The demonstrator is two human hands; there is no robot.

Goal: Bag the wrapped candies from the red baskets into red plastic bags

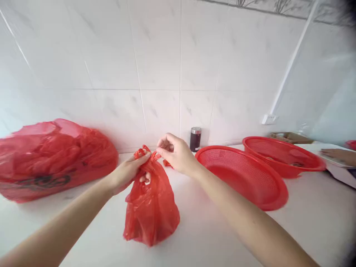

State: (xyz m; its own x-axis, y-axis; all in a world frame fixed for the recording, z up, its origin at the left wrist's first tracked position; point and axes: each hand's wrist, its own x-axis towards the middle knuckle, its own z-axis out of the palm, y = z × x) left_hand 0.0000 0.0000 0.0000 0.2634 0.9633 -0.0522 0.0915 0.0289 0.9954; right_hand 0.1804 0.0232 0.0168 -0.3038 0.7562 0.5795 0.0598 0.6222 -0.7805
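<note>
Red plastic bag (pixel 155 211), 1 pc., on/over tabletop (pixel 200 230), long axis approx. vert., is gripped nr. top by L hand (pixel 129 170) fingers, its twisted end (pixel 156 157), to their R, being met by R hand (pixel 176 154) fingers, curled, hold unclear.

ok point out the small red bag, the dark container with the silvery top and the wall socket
Small red bag (pixel 153 207): head view, middle of its body.
Dark container (pixel 195 140): head view, on its dark side.
Wall socket (pixel 269 119): head view, on its front plate.
</note>
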